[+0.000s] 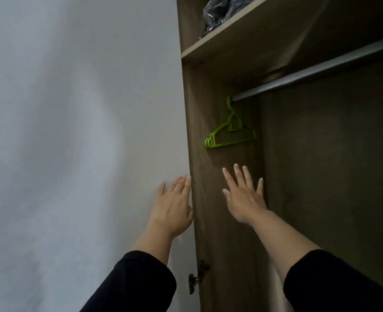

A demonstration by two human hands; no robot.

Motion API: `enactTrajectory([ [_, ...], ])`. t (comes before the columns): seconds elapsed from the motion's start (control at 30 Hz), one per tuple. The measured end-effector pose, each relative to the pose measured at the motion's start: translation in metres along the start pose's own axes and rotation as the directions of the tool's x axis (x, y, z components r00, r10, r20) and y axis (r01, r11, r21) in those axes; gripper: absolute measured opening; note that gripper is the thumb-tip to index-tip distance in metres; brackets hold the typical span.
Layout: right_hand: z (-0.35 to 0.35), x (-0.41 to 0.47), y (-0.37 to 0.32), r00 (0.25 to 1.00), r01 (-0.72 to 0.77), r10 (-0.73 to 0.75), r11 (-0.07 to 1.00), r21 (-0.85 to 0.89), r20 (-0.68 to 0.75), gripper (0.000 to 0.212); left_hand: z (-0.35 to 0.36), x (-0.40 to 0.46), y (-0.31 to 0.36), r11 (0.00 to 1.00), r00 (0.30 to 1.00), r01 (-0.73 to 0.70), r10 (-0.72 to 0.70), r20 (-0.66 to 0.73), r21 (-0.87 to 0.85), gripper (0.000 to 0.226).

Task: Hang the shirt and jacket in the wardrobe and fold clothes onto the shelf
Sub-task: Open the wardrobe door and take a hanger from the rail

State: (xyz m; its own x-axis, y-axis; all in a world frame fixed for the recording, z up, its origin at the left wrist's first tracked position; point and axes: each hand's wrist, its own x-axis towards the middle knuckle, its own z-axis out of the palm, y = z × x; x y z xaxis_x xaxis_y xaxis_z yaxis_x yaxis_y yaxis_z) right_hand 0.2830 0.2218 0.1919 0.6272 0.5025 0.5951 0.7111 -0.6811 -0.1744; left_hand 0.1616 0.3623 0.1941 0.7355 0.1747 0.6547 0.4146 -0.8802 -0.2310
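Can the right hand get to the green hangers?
Probably yes. The right hand is open, just below the green hangers on the rail, with nothing between them.

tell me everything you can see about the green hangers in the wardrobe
The green hangers are a small bunch, seemingly three or so, of thin bright-green plastic-looking frames nested together. Their hooks sit over the grey rail at its far left end, against the wardrobe's side panel. They hang empty and slightly tilted. Neither hand touches them; the right hand is spread open below.
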Motion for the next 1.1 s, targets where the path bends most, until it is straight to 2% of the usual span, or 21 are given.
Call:
enactTrajectory([
  [0.17,-0.003,0.06,0.031,0.996,0.051,-0.043,0.993,0.107,-0.081,0.054,0.002,0.076,0.021,0.999,0.991,-0.033,0.036,-0.13,0.029,0.075],
  [0.37,-0.012,0.15,0.026,0.987,0.091,-0.057,0.967,0.238,-0.147,0.053,0.0,0.146,0.023,0.989,0.974,-0.007,0.04,-0.224,0.149,0.076],
  [0.57,0.002,0.199,0.019,0.986,0.15,-0.113,0.921,0.361,-0.121,0.062,0.02,0.171,0.028,0.972,0.967,0.013,0.047,-0.249,0.236,0.073],
  [0.67,0.009,0.208,0.024,0.979,0.162,-0.098,0.903,0.399,-0.178,0.057,0.025,0.177,0.029,0.986,0.948,0.01,0.044,-0.316,0.168,0.072],
  [0.77,0.01,0.211,0.03,0.976,0.146,-0.059,0.893,0.426,-0.21,0.046,0.024,0.188,0.027,0.999,0.915,-0.009,0.023,-0.402,0.038,0.07],
  [0.87,0.004,0.206,0.04,0.97,0.128,-0.01,0.869,0.478,-0.241,0.04,0.023,0.199,0.026,0.998,0.911,-0.062,0.047,-0.41,-0.024,0.06],
  [0.97,0.002,0.203,0.046,0.969,0.119,0.018,0.836,0.535,-0.245,0.031,0.03,0.206,0.028,0.99,0.907,-0.141,0.126,-0.401,-0.01,0.05],
  [1.03,-0.001,0.201,0.05,0.958,0.086,0.104,0.784,0.615,-0.267,0.025,0.036,0.209,0.03,0.989,0.909,-0.151,0.141,-0.392,0.006,0.049],
  [1.1,-0.01,0.199,0.055,0.942,0.012,0.213,0.752,0.659,-0.26,0.029,0.041,0.213,0.031,0.991,0.92,-0.131,0.131,-0.369,0.026,0.05],
])
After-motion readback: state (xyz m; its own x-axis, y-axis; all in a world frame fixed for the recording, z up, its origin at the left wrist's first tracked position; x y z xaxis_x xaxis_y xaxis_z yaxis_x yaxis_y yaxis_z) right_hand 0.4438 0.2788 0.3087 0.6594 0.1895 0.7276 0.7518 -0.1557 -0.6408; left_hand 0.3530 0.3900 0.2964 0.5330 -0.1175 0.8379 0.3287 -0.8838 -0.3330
